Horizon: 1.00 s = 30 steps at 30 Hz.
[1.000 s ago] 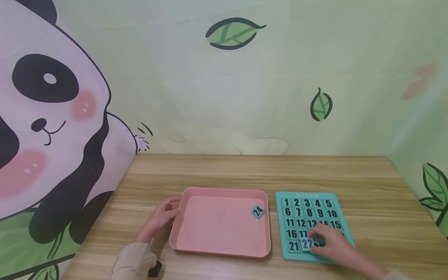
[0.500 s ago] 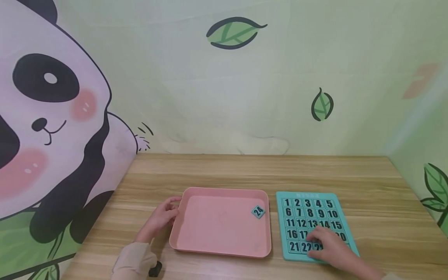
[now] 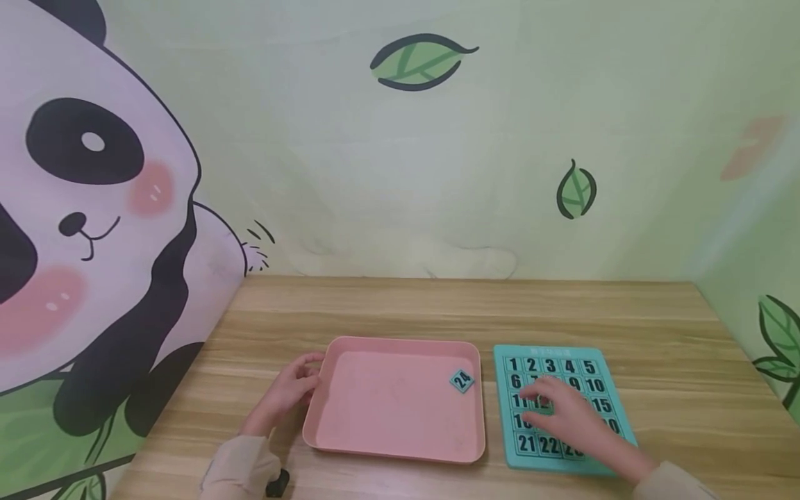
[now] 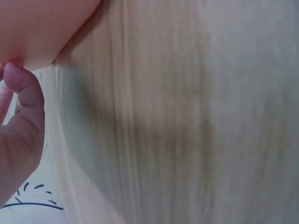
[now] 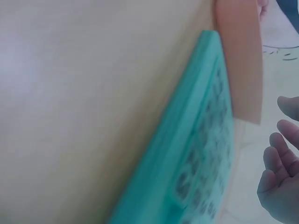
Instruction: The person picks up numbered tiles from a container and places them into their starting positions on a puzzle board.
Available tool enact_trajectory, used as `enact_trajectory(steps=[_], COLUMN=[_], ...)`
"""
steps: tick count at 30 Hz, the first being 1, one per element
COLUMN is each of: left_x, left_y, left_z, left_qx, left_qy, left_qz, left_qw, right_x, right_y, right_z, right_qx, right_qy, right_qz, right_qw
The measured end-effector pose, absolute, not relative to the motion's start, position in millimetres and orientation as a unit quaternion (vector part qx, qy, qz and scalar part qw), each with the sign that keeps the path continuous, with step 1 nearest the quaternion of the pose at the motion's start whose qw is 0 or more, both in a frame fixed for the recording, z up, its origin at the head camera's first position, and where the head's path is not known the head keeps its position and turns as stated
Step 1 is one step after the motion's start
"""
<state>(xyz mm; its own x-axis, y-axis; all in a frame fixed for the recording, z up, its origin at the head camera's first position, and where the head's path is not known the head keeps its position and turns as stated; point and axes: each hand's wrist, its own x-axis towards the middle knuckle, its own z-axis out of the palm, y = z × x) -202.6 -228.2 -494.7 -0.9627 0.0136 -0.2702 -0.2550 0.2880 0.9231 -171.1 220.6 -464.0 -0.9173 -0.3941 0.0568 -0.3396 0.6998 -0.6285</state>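
My left hand (image 3: 290,386) is at the left side of a shallow pink tray (image 3: 400,444). Its thumb and fingertips touch the outer wall there; the left wrist view shows the thumb tip against the tray (image 4: 42,28). Inside the tray, near its right wall, lies a teal number tile marked 24 (image 3: 462,380). My right hand (image 3: 571,417) hovers over the teal number board (image 3: 503,434), thumb and fingers apart with nothing between them. Rows of numbered tiles fill much of the board; the hand hides several in the middle and lower rows.
Tray and board lie side by side on a wooden table (image 3: 375,305), with a narrow gap between them. A cloth backdrop (image 3: 300,173) with a panda and leaves stands behind and along the sides. A small black object (image 3: 278,483) shows at the left sleeve.
The 22 tile, tilted under my right fingers earlier, now lies flat in the bottom row. My right hand has lifted off it and shifted up the board. The left hand stays put.
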Motion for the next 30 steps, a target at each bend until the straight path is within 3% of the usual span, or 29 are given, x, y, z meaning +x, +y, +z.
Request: enact_trajectory(steps=[16,30], left_x=[-201.0,-201.8], left_y=[-228.7,-229.4], left_z=[-493.4,-494.8], left_qx=[-0.064,-0.062], left_qy=[0.794,0.792], left_qz=[0.594,0.596], left_qw=[0.115,0.114], right_x=[-212.5,-243.3], right_y=[155.8,125.6], right_z=[-462.4,-467.5], right_qx=[-0.230,-0.310], right_qy=[0.915,0.941], right_qz=[-0.329,-0.107], right_qw=[0.049,0.087])
